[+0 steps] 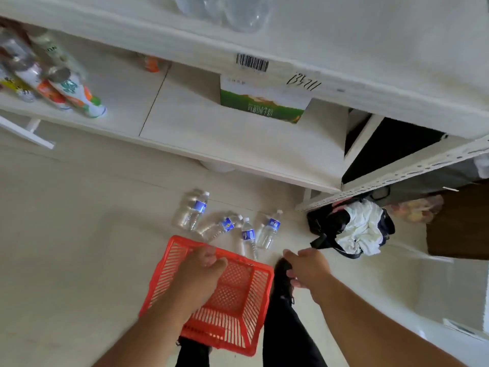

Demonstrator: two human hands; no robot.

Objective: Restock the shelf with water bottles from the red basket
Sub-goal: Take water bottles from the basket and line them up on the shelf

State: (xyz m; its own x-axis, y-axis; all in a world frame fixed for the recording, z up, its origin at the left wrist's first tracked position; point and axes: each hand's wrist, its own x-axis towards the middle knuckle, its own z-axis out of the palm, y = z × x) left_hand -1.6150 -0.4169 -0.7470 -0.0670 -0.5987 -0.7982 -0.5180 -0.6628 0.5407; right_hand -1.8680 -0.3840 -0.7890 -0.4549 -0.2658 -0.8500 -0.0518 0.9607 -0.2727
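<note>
Red basket (238, 308) is nearest me, tilted above the floor (79, 234), my left hand (201, 271) gripping its far rim with curled fingers. My right hand (307, 268) hangs beside it, fingers loose, holding nothing. Beyond, I see four water bottles (270, 229) lying on the floor before the white shelf (238, 139). A green carton (262, 107) sits farther back.

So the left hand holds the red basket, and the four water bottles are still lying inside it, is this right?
Not quite. The left hand does hold the red basket, but the four water bottles lie on the floor beyond it, not inside; the head view shows the basket empty.
</note>
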